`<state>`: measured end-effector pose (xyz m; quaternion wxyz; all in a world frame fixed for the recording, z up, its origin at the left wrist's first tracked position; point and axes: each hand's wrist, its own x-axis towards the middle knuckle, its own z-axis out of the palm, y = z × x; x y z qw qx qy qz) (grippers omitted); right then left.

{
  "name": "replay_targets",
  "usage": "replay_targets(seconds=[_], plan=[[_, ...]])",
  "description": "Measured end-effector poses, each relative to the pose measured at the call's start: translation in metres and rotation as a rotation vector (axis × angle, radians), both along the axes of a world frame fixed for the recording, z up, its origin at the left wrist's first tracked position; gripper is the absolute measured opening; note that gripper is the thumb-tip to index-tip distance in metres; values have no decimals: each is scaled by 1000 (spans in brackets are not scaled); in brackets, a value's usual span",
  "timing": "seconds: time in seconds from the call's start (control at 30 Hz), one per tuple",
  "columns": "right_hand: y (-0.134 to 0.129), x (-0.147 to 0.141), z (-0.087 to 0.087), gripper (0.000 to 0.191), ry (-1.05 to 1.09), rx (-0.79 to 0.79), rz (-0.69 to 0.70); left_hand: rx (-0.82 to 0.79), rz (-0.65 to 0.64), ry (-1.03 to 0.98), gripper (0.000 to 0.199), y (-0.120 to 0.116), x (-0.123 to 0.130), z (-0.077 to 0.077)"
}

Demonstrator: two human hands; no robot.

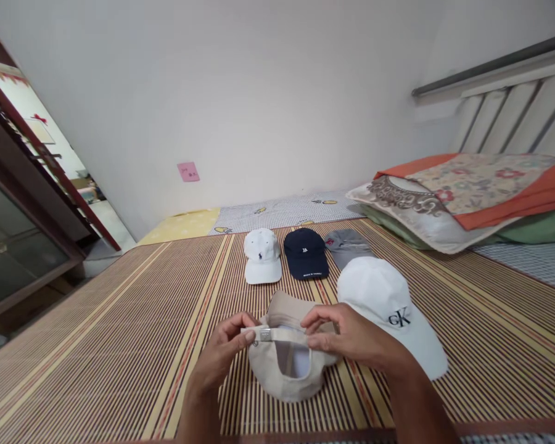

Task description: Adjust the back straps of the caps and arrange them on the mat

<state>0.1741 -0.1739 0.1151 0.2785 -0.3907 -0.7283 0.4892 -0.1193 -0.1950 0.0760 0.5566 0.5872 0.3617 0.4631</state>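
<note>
A beige baseball cap point(287, 387) lies upside down on the striped mat, its brim pointing away from me and its back opening facing me. My left hand point(222, 348) pinches the left end of the cap's back strap, beside the metal buckle point(265, 334). On the other side, my right hand point(346, 333) has thumb and fingers closed on the strap's right part. Close by my right forearm rests a white cap with black CK letters point(374, 287), partly hidden by that hand.
Behind stand a white cap point(263, 259), a navy cap point(305, 253) and a grey cap point(349, 245) in a row on the striped mat point(120, 333). Pillows with an orange-edged floral cover point(481, 185) lie at the right. A pink note point(188, 172) is on the wall.
</note>
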Motion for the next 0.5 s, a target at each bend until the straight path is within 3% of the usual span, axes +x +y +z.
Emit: replay_targets(seconds=[0.13,0.3,0.5], plan=[[6,-3,-10,38,10,-23,44,9,13,-5,31,1,-6,-2],[9,-9,-24,29,61,-202,145,15,40,-30,33,-2,-10,2],[2,-10,-14,37,227,-219,241,-19,4,-48,33,-9,-13,13]])
